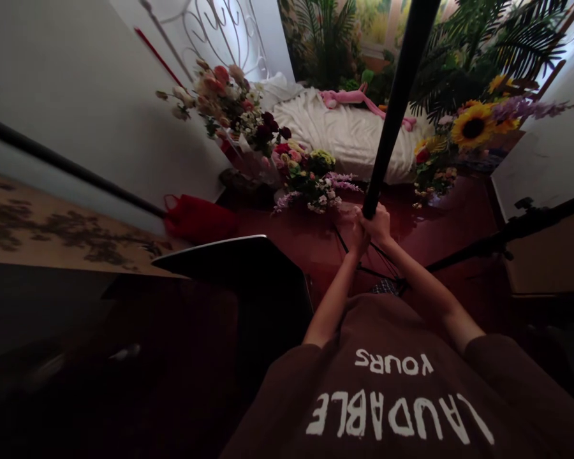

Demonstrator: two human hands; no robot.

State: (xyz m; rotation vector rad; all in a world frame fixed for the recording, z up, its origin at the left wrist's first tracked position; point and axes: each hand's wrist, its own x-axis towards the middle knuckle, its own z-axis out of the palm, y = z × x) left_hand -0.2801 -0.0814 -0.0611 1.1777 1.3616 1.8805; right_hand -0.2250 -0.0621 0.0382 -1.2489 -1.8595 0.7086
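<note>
A thick black stand pole (397, 105) rises in front of me, leaning slightly right toward the top of the head view. Both hands are wrapped around its lower part, close together. My left hand (358, 233) is closed on it, a little lower and to the left. My right hand (379, 224) is also closed on it, touching my left hand. Thin dark legs or rods (370, 272) show near the floor below my hands. The top end of the pole is out of view.
Artificial flowers (316, 169) and a sunflower bunch (473, 125) flank a white-draped seat (306, 121) bearing a pink plush toy (349, 97). Another black stand (521, 231) reaches in from the right. A dark panel (249, 268), red bag (196, 218) and slanting black pole (76, 167) are at left.
</note>
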